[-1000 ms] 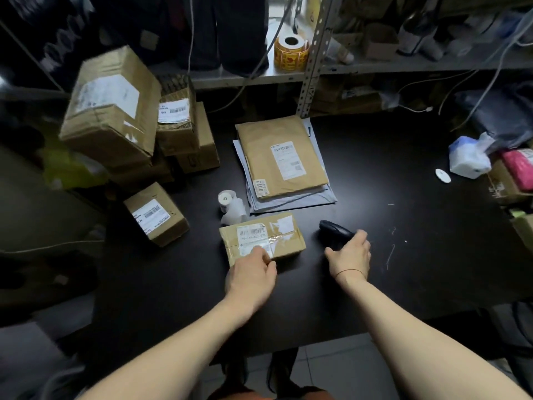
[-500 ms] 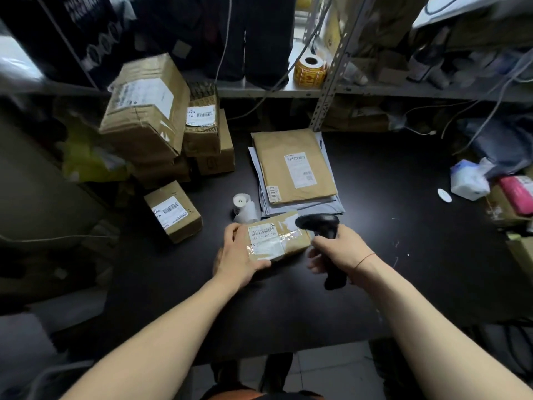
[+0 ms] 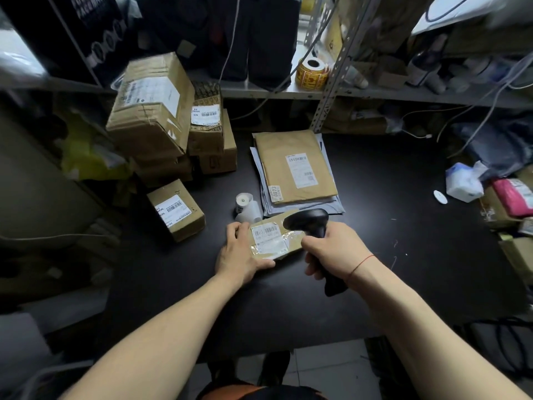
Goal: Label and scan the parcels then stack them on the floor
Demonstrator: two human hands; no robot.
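Observation:
A small taped brown parcel [image 3: 272, 241] with a white barcode label lies on the black table [image 3: 389, 255]. My left hand [image 3: 239, 254] grips the parcel's left end, thumb along its near edge. In my right hand [image 3: 334, 252] I grip a black handheld scanner [image 3: 310, 223], whose head hovers just above the parcel's right part. A roll of white labels [image 3: 246, 207] stands just behind the parcel. Beyond it lies a stack of flat envelopes, a labelled brown one [image 3: 295, 166] on top.
Several labelled cardboard boxes [image 3: 153, 111] are piled at the table's back left, with one small box [image 3: 176, 210] apart in front. A yellow sticker roll [image 3: 313, 73] sits on the metal shelf. Bags and packets [image 3: 464, 183] crowd the right edge. Tiled floor [image 3: 331, 370] shows below.
My right hand picked the scanner up off the table and brought it over the parcel. My left hand shifted from the parcel's near edge to its left end.

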